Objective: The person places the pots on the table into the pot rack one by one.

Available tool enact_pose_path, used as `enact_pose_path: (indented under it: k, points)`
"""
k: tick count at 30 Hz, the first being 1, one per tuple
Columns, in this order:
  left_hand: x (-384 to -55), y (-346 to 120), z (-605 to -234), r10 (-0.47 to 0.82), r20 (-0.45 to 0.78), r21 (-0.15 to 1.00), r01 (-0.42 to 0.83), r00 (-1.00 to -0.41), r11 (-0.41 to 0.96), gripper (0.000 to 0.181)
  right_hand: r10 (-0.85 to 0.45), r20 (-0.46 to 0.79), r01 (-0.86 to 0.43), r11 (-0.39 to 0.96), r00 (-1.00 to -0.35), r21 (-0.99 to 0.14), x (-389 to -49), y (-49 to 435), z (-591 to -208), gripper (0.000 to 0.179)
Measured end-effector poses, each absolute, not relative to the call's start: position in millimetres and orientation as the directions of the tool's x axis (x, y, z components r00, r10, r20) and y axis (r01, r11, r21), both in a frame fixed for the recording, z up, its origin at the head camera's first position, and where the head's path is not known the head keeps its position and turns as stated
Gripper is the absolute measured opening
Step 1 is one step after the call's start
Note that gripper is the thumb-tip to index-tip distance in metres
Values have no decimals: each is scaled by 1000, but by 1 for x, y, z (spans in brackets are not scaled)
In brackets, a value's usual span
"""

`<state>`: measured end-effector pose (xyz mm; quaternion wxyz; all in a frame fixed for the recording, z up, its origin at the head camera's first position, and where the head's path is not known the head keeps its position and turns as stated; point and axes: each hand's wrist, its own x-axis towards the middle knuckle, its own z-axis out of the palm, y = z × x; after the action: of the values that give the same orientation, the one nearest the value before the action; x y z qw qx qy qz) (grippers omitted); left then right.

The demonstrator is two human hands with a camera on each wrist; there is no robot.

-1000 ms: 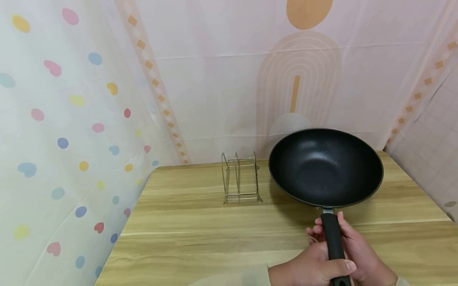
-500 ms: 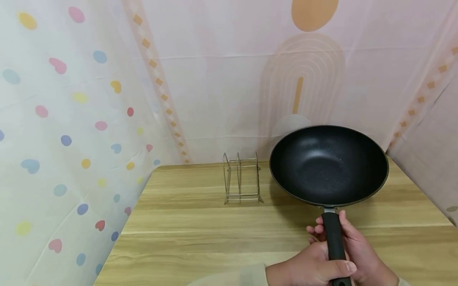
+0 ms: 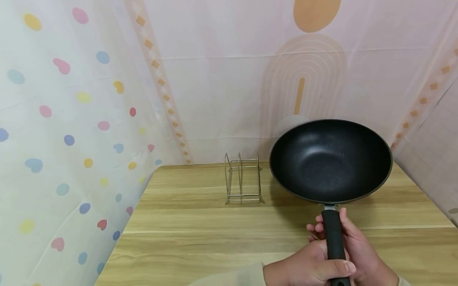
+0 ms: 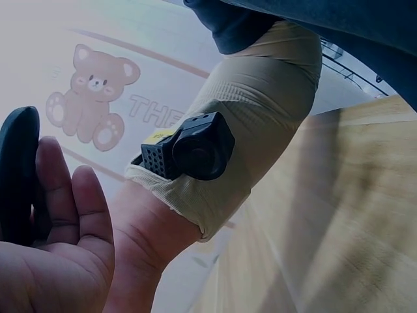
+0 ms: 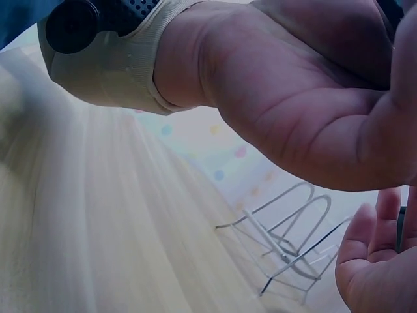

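Observation:
A black wok [image 3: 329, 163] with a deep round bowl hangs tilted above the table, its inside facing me. Its black handle [image 3: 332, 234] points toward me. Near the handle's end, my left hand [image 3: 307, 264] grips it with the thumb laid across the top. Farther up, my right hand [image 3: 363, 252] holds the same handle from the right, thumb along the side and fingertips showing on the left. The left wrist view shows the rounded handle end [image 4: 18, 176] beside fingers. Left of the wok stands a small metal wire rack [image 3: 244, 195], untouched.
The wood-grain table [image 3: 186, 234] runs back to a pale patterned curtain [image 3: 222, 99]. Another curtain with coloured dots [image 3: 71, 159] closes off the left. In the right wrist view the wire rack [image 5: 287, 251] stands past the hands.
The wok's bowl has risen slightly and looks a little larger, both hands keeping their hold on the handle. The whole view has shifted slightly, moving the background right.

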<state>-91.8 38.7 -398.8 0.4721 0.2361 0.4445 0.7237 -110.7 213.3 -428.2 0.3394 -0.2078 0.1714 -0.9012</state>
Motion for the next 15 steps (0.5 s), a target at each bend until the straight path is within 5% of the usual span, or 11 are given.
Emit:
enact_pose_path:
  k: [15]
  points:
    - [-90, 36, -396, 886, 61, 842, -453, -459, -293, 20, -673, 183, 528, -694, -717, -489, -112, 207, -411, 78]
